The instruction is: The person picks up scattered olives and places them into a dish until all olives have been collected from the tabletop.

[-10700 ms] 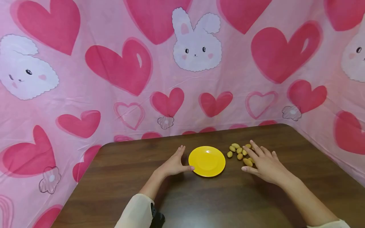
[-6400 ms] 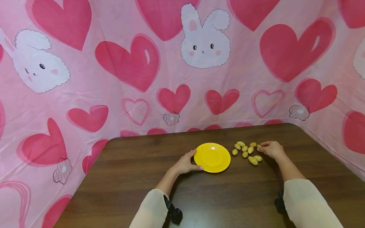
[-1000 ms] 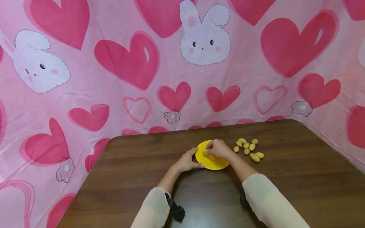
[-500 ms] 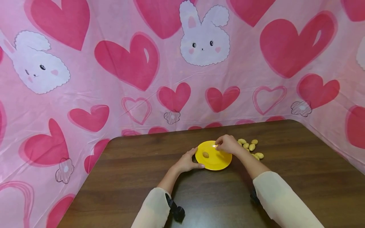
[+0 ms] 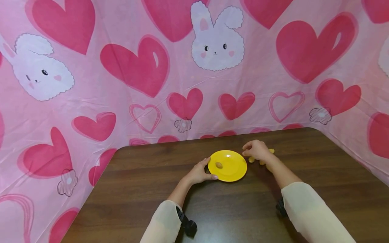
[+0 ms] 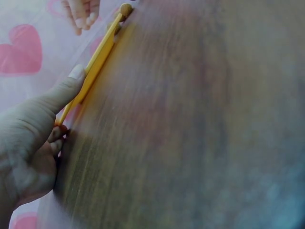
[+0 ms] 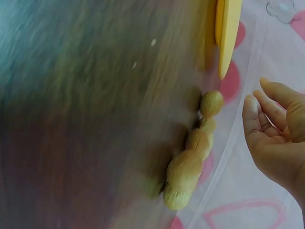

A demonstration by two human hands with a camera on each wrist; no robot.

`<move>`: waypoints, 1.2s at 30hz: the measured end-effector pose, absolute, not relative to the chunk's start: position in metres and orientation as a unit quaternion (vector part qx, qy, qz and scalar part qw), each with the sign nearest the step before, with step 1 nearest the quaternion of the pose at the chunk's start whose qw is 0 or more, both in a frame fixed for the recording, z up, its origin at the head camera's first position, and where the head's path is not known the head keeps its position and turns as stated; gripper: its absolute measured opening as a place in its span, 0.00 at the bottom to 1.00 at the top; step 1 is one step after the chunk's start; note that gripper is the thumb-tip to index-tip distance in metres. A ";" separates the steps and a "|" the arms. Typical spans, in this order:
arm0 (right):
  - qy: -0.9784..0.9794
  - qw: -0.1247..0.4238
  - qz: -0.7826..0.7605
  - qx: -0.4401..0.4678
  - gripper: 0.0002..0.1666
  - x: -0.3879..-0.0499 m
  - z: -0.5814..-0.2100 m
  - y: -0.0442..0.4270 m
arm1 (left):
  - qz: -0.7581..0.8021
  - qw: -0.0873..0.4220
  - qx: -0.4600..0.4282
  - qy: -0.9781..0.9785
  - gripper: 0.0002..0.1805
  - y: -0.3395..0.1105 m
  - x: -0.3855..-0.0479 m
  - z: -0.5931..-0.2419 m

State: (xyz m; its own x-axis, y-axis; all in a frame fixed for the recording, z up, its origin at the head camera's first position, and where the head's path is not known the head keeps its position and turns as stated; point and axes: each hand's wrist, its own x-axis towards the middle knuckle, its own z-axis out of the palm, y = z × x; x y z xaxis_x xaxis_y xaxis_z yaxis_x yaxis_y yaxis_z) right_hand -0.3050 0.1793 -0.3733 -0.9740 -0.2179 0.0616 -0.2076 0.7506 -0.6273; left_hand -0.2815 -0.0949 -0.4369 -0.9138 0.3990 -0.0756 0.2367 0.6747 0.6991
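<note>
A yellow plate (image 5: pixel 232 170) lies on the table, one small yellow-brown, potato-like oval (image 5: pixel 218 165) on its left part. My left hand (image 5: pixel 199 173) holds the plate's left rim; in the left wrist view the thumb (image 6: pixel 69 88) presses on top of the rim, with fingers below it. Above the table, just right of the plate, my right hand (image 5: pixel 256 150) hovers with loosely bent fingers and nothing between them. Under and behind it sit several similar ovals (image 5: pixel 251 159), partly hidden by the hand in the head view. The right wrist view shows these ovals (image 7: pixel 186 167) bunched near the plate's edge.
The brown wooden table (image 5: pixel 146 189) has rounded far corners. A pink cloth (image 5: pixel 127 20) with hearts and rabbits hangs behind it and along its sides. Black wrist cameras (image 5: pixel 189 227) sit at both cream sleeves (image 5: pixel 313 209).
Over the last second my right hand has let go of one oval on the plate, then lifted and moved right towards the other ovals. My left hand stays at the plate's rim.
</note>
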 end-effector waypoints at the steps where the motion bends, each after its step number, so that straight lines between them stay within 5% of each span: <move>1: 0.935 0.009 -0.336 -0.110 0.17 -0.305 -0.373 0.182 | 0.363 0.111 0.175 0.908 0.50 -0.095 -0.281 -0.437; 9: 0.941 -0.007 -0.328 -0.089 0.18 -0.305 -0.376 0.201 | 0.362 0.111 0.173 0.909 0.50 -0.095 -0.281 -0.438; 22: 0.939 -0.110 -0.324 -0.042 0.17 -0.306 -0.384 0.223 | 0.362 0.109 0.174 0.909 0.50 -0.095 -0.282 -0.437; 36: 0.930 -0.142 -0.339 0.019 0.21 -0.306 -0.389 0.246 | 0.363 0.112 0.173 0.909 0.49 -0.095 -0.282 -0.437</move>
